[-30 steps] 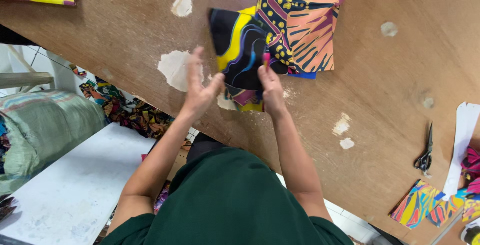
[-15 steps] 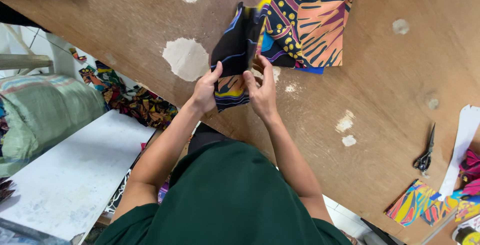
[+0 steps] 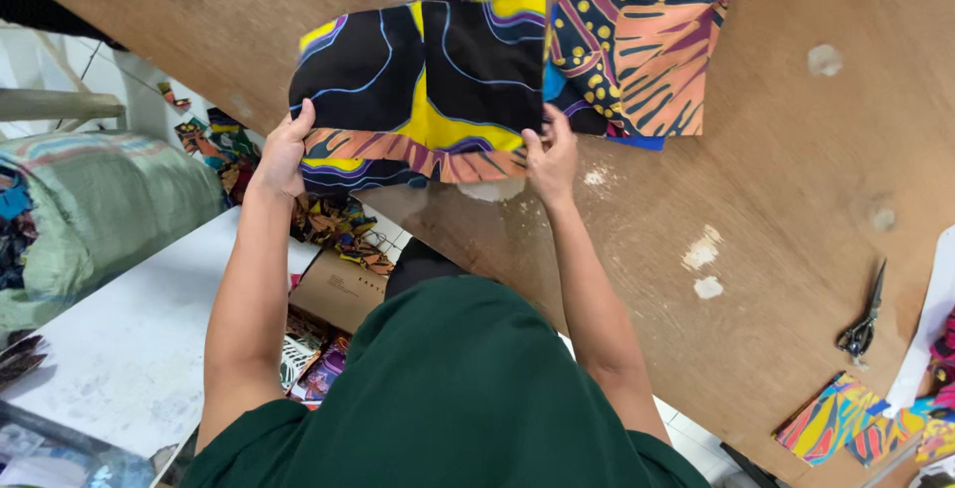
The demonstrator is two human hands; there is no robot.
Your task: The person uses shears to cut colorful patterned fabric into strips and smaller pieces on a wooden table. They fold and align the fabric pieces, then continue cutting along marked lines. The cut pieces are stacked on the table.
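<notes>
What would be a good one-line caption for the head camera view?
Left hand and right hand hold a black, yellow and orange printed cloth spread over a wooden table.

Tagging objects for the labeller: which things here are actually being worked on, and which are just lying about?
In hand:
- black and yellow fabric piece, spread out
- left hand gripping its left edge
- right hand gripping its right edge

Lying about:
- orange patterned fabric
- scissors
- colourful fabric pieces
- wooden table

The black-and-yellow cloth (image 3: pixel 428 80) hides both hands' fingers behind its lower corners. The orange patterned cloth (image 3: pixel 647 40) runs off the top edge. The scissors (image 3: pixel 863 321) are too small to tell their blades.
</notes>
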